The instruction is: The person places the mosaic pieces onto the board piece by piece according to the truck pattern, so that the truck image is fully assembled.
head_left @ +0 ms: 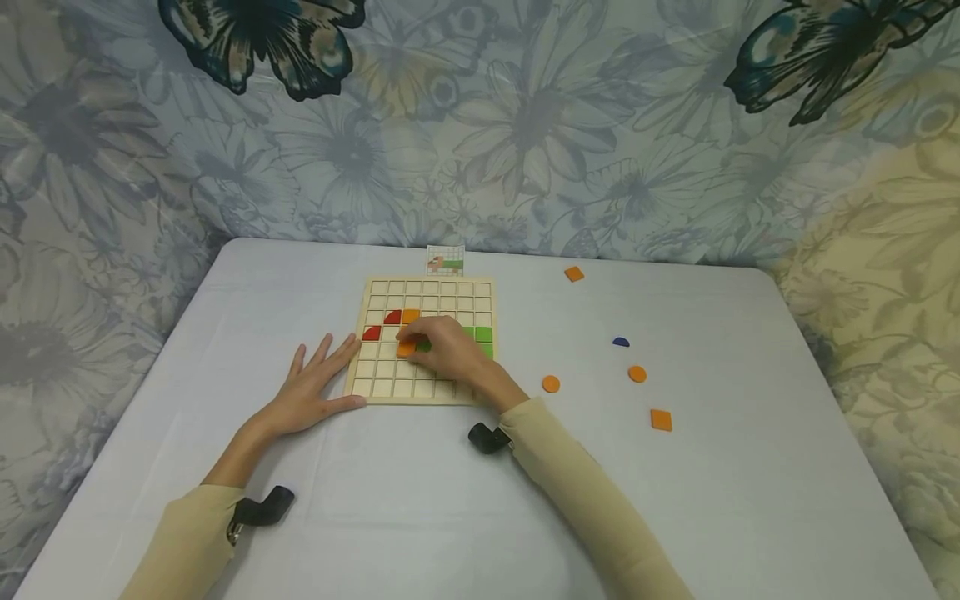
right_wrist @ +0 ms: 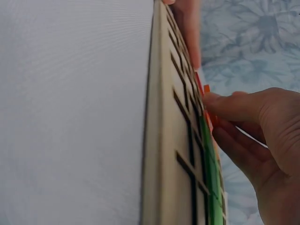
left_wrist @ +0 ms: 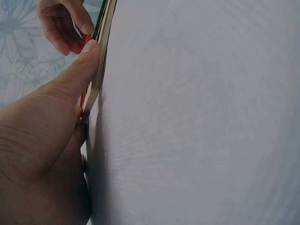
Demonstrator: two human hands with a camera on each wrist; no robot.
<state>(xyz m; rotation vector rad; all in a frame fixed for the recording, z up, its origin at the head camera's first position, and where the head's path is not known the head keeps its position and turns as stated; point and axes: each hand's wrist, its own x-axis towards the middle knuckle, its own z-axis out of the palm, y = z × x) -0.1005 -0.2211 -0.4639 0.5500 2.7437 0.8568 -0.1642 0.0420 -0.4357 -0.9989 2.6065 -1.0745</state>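
An orange piece [right_wrist: 206, 88] is over the left-middle of the gridded board [head_left: 420, 400], pinched between the right hand's [head_left: 450, 346] thumb and fingers. The left hand [head_left: 303, 400] is spread, touching the board's left edge. Beyond its far edge lies a printed card [head_left: 446, 260].

Soft, even light makes the white cloth-covered worktop [head_left: 360, 517] look pale, with faint shadows by the beige cloth sleeves [head_left: 176, 542]. Both wrist views look dimmer and greyer. A soft grey shadow runs beside the bare left hand [left_wrist: 42, 131]. The pale blue flowered backdrop [right_wrist: 262, 28] there looks blurry.
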